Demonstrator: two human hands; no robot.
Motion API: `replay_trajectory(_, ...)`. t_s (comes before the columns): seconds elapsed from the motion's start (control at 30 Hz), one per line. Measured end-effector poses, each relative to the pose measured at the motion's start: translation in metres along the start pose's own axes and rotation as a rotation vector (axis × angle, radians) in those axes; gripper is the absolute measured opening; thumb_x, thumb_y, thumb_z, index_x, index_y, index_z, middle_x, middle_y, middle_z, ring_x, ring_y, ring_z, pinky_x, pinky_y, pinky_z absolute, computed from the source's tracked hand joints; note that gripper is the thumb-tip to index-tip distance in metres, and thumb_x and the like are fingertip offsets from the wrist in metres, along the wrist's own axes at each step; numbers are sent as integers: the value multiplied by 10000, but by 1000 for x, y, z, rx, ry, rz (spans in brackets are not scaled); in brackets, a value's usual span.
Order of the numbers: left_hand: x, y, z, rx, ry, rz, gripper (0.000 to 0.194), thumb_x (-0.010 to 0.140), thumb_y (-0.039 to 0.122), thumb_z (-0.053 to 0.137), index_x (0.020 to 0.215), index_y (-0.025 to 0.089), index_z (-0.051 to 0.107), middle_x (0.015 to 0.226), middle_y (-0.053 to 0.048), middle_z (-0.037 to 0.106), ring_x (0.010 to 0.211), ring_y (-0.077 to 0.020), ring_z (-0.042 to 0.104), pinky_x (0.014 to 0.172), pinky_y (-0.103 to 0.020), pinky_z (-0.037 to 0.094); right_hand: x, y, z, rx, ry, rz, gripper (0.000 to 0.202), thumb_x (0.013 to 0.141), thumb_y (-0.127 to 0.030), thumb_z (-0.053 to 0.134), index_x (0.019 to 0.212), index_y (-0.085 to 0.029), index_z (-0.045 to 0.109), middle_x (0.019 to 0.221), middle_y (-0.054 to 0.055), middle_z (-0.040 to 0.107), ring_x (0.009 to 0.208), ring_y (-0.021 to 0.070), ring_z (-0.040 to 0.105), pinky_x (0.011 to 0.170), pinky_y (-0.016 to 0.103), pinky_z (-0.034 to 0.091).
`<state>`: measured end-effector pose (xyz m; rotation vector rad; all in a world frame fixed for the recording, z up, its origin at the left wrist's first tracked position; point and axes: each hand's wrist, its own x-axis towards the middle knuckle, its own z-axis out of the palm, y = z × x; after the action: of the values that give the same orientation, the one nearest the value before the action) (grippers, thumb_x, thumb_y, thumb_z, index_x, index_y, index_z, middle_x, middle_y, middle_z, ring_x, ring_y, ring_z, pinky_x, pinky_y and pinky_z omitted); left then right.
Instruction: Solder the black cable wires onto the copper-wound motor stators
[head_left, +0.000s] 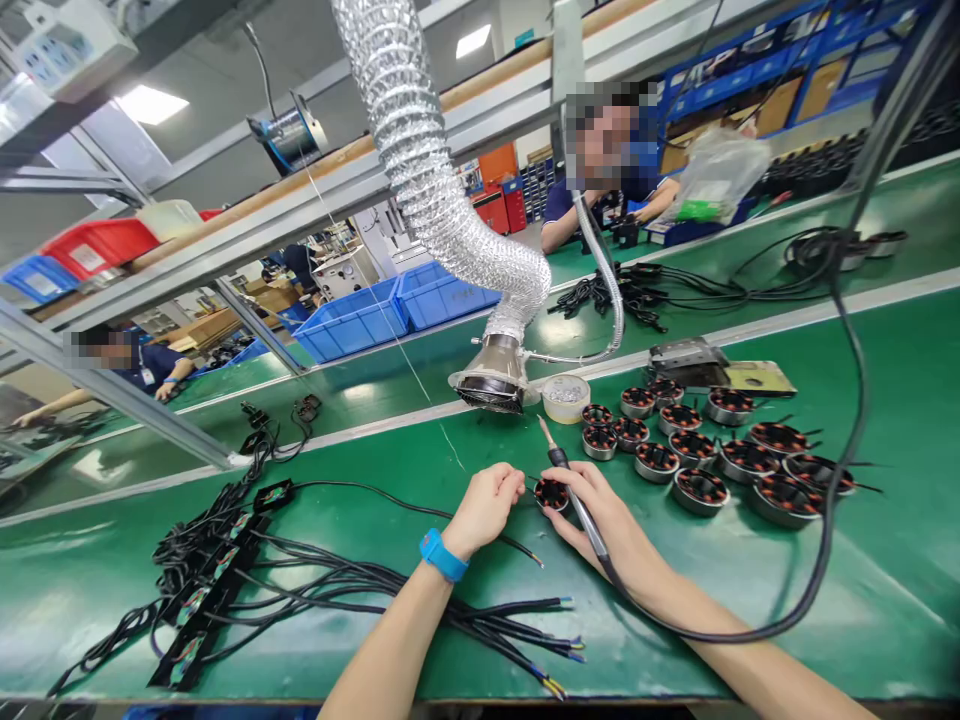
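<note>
My right hand (619,530) holds a soldering iron (589,520), its tip pointing up and away from me. The thumb and fingers of that hand also touch a small round motor stator (551,494) with copper windings. Just left of the stator is my left hand (491,505), fingers pinched together; whatever they hold is too small to make out. On that wrist is a blue band (443,556). A black cable (480,522) with a bared end passes beneath the left hand. More black cables (480,620) with stripped coloured wire ends lie nearer me.
Several stators (701,490) stand at the right. Behind my hands hang a fume duct (510,285) and a round tub (566,398). Open black housings (202,595) with circuit boards lie left. The iron's cord (825,500) loops right. A co-worker (637,205) sits opposite.
</note>
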<state>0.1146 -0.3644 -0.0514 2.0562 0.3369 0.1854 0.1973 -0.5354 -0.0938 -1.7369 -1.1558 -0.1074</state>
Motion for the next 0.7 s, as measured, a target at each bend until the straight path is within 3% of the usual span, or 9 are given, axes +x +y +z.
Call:
replay_trajectory(0.17,6,1,11,-151,14,5,325,936,413,453,745,160,529,639,29,477,582,-91,401,571,-221,317,2,-2,-2,1,-7,6,338,928,-209,544,1257,-274,501,1144,56,487,913,158,613,837,286,507)
replay_trajectory(0.43,11,8,3,-392,-124,-136,264,874,394,496,746,165,533,595,53,448,420,-48,280,421,-210,172,4,0,-3,30,-38,2,344,922,-196,551,1255,-271,504,1150,58,483,950,157,601,862,284,500)
replay_trajectory(0.7,-4,2,-18,-93,-76,-90,496,884,581,528,756,122,665,601,19,516,533,-74,388,527,-221,278,4,-1,-3,50,-22,7,355,923,-198,555,1264,-277,498,1156,53,478,983,156,591,883,280,497)
